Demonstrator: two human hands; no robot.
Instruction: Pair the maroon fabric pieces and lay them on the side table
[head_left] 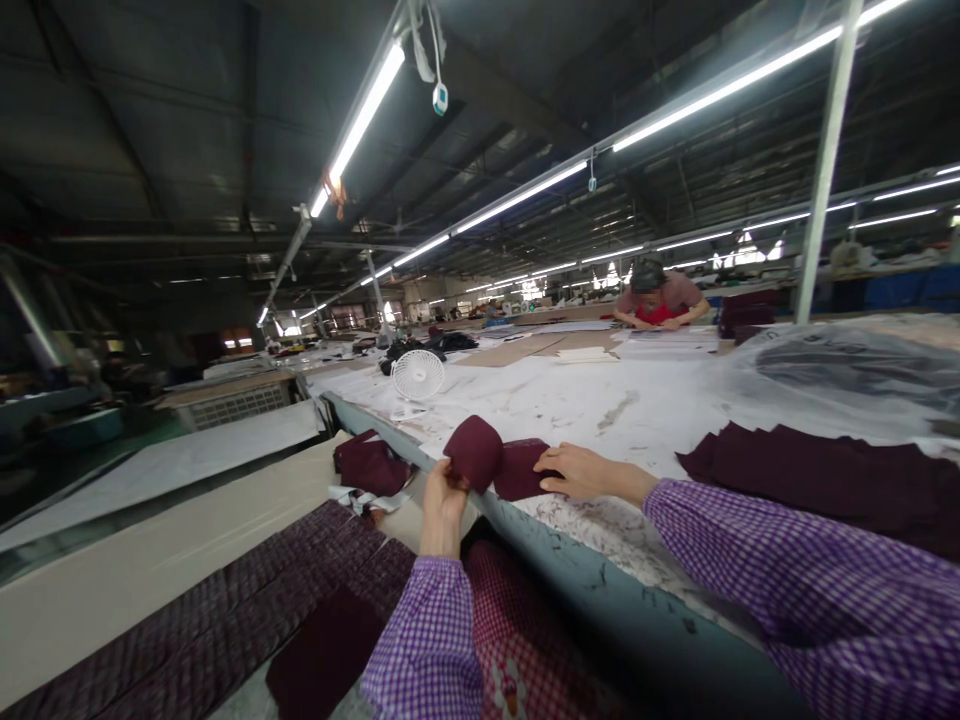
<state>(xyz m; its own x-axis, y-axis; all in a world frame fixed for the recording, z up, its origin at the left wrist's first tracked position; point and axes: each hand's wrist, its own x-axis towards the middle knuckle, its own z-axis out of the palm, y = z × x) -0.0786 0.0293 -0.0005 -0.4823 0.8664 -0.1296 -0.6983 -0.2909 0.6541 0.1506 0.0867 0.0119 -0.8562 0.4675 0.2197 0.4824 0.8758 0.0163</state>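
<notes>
A small piece of dark maroon cloth (491,462) lies folded at the near edge of the long white cutting table (570,400). My left hand (444,497) is closed on its rolled left end, lifting it off the edge. My right hand (581,471) lies flat on the cloth's right part, fingers stretched out and pressing it to the table. Both arms wear purple checked sleeves.
A stack of maroon cut pieces (825,480) lies to the right, another maroon bundle (369,466) to the left with white strips. A small white fan (418,376) stands on the table. A person (658,296) leans over the far end. Purple checked fabric (247,610) lies below left.
</notes>
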